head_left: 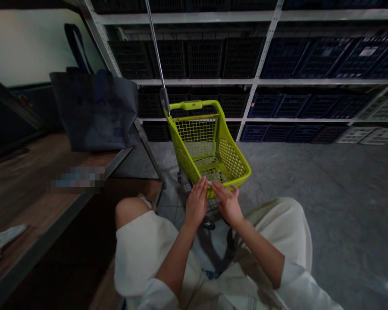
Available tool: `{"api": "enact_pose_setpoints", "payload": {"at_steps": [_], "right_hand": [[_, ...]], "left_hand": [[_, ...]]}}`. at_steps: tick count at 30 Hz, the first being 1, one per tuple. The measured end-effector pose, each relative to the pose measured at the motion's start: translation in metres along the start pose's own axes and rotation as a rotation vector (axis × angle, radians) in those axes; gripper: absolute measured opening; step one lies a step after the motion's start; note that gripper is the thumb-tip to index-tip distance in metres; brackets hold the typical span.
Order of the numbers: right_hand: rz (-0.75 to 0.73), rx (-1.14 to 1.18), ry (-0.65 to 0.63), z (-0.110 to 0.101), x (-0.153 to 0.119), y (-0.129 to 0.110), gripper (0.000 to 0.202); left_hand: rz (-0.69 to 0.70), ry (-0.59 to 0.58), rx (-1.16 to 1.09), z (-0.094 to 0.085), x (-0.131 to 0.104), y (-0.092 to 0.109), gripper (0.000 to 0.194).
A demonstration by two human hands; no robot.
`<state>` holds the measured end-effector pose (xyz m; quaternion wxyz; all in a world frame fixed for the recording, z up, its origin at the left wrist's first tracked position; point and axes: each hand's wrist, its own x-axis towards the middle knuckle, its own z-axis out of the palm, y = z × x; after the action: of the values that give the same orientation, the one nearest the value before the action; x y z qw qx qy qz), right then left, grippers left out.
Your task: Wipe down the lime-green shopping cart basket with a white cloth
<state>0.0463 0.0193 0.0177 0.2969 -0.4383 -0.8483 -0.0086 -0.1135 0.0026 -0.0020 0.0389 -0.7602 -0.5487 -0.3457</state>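
In front of my lap, my left hand [197,202] and my right hand [228,202] come together with their fingertips almost meeting. A tiny whitish bit [209,183] shows between the fingertips, too small to name. The fingers of both hands are pressed together, and the right thumb sticks up a little. Just beyond them stands a lime-green shopping basket cart [242,168] with mesh walls. In this view my fingers overlap its near rim; whether they touch it I cannot tell. Nothing lies in the visible part of the basket.
A wooden table [51,150] with a metal edge runs along my left, bearing a dark tote bag [97,112] and a white cloth-like item [6,239]. A metal pole [157,47] rises from the cart. White shelving [258,64] with dark crates [320,56] stands behind, above grey floor [342,193].
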Motion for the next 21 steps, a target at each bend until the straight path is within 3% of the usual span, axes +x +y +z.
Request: {"api": "enact_pose_setpoints", "payload": {"at_steps": [6, 9, 13, 21], "right_hand": [[0.037, -0.184, 0.106, -0.042, -0.007, 0.123, 0.075], [-0.018, -0.236, 0.071, -0.057, -0.003, 0.158, 0.071], [-0.033, -0.211, 0.041, -0.057, 0.006, 0.160, 0.062], [0.065, -0.138, 0.008, -0.047, 0.022, 0.123, 0.049]], "left_hand": [[0.026, 0.023, 0.030, -0.001, 0.002, -0.001, 0.082], [0.034, 0.035, 0.035, 0.002, 0.003, 0.001, 0.082], [0.045, 0.058, 0.061, 0.006, 0.003, -0.001, 0.081], [0.005, 0.106, 0.097, 0.002, 0.006, -0.025, 0.078]]}}
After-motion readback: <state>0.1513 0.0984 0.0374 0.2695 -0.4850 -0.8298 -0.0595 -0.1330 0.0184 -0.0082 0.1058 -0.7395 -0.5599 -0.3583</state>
